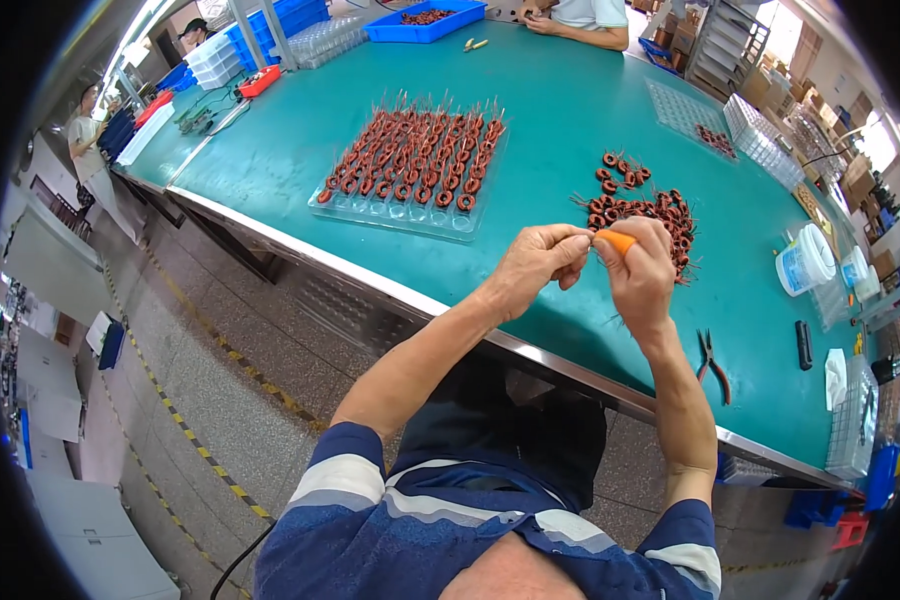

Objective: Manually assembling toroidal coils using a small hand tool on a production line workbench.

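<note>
My left hand (532, 268) is closed in a pinch near the table's front edge; what sits between its fingertips is too small and covered to make out. Just right of it, my right hand (642, 285) grips a tool with an orange handle (618, 241), its tip meeting the left fingertips. Behind both hands lies a loose heap of copper-wound ring coils (670, 212) with wire ends sticking out. To the left, a clear plastic tray (395, 216) holds rows of similar coils (420, 150), leads upward.
Pliers (708, 368) with red handles lie right of my right arm. Beyond them are a black object (804, 345) and a white tub (806, 262). Another clear tray (685, 108) rests far right. A blue bin (425, 25) and a person's hands (540, 20) are across the green table.
</note>
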### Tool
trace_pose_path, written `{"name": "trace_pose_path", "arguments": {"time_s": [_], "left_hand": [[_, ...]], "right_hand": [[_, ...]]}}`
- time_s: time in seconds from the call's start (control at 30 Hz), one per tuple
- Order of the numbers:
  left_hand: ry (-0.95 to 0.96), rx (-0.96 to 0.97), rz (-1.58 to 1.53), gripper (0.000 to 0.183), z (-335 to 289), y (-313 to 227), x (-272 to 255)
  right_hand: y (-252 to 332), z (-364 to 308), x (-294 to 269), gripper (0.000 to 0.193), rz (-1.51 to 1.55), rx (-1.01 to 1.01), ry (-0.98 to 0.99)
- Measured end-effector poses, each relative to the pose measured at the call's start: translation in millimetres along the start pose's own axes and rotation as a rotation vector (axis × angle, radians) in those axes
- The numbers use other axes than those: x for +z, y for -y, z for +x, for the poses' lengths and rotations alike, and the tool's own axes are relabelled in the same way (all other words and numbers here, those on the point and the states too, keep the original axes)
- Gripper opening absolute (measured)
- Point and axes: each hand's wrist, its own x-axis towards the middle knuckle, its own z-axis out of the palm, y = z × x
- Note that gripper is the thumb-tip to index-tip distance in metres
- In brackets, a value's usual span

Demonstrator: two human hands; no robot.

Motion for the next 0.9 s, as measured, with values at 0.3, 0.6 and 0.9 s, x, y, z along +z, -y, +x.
{"name": "trace_pose_path", "arguments": {"time_s": [0.3,0.6,0.9], "left_hand": [[-0.152,0.125,0.092,0.022,-1,6,7],[-0.166,0.253,0.098,0.015,-9,12,8],[-0.126,0.257,0.133,0.026,-9,-7,-14]], "right_hand": [[5,1,-1,0.015,0.517,0.653,0.090],[-15,-15,17,0.022,1.319,1.187,0.103],[-10,-8,12,0.031,1.069,1.062,0.289]]}}
